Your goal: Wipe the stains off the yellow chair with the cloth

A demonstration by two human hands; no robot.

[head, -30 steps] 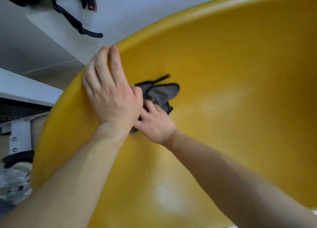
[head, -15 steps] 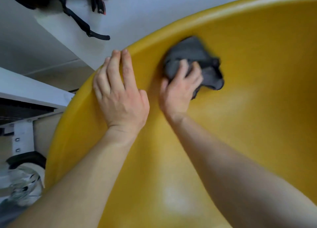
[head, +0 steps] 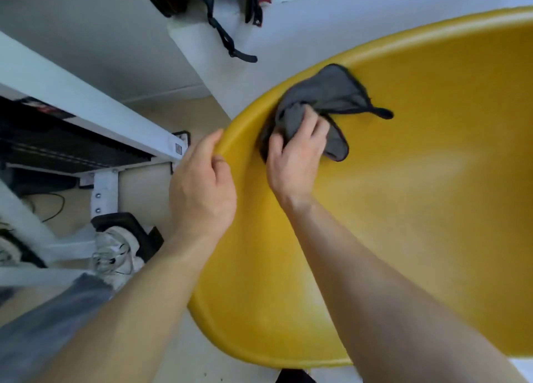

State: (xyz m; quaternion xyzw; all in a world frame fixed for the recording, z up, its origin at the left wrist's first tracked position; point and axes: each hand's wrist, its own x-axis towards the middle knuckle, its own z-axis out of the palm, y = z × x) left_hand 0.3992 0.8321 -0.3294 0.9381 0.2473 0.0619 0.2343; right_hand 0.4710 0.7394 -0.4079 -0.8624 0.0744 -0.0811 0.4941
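Two hands share the work: your left hand (head: pixel 202 186) grips the chair (head: pixel 418 209) rim, your right hand (head: pixel 297 154) bunches the cloth (head: pixel 331 94) against the inner wall near it. Press flat, overlap strokes, keep bracing.

Crumpled grey cloth (head: pixel 331 94) against yellow chair (head: pixel 418 209)

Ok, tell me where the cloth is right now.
The grey cloth is bunched under the right hand, pressed against the yellow chair just inside its upper-left rim, right of the left hand gripping that rim.
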